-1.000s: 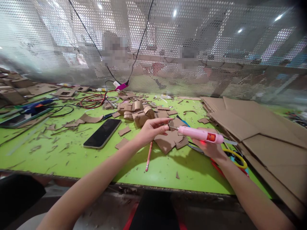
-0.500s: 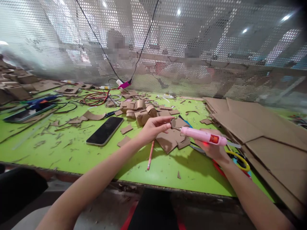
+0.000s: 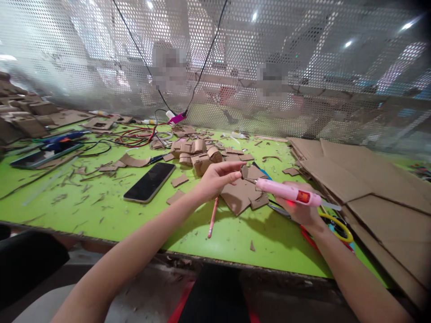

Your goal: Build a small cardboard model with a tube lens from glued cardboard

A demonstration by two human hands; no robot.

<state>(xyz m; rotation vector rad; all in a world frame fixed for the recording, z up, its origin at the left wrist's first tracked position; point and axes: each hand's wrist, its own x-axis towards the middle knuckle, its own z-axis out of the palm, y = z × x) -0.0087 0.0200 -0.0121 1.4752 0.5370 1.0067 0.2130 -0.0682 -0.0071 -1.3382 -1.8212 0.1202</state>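
Between its fingertips, my left hand (image 3: 220, 178) pinches a small cardboard piece (image 3: 244, 171) above the green table. My right hand (image 3: 301, 207) is wrapped around a pink glue gun (image 3: 286, 191), a clear glue stick (image 3: 332, 205) poking out of its back end. The gun's metal nozzle points left, at or very close to the small piece; whether they touch I cannot tell. Beneath both hands lie flat cardboard pieces (image 3: 235, 196). A pencil (image 3: 213, 217) rests just below my left hand. Scissors with yellow and red handles (image 3: 341, 228) lie partly hidden under my right wrist.
Behind my left hand stands a cardboard assembly (image 3: 201, 161). A black phone (image 3: 150, 181) lies to its left. Large cardboard sheets (image 3: 387, 220) cover the right side. A blue glue gun (image 3: 62, 141) and coiled cables (image 3: 134, 136) sit at the left, before a perforated screen (image 3: 215, 89).
The whole view has shifted slightly. Both hands keep nearly the same pose, with the nozzle still at the small cardboard piece.
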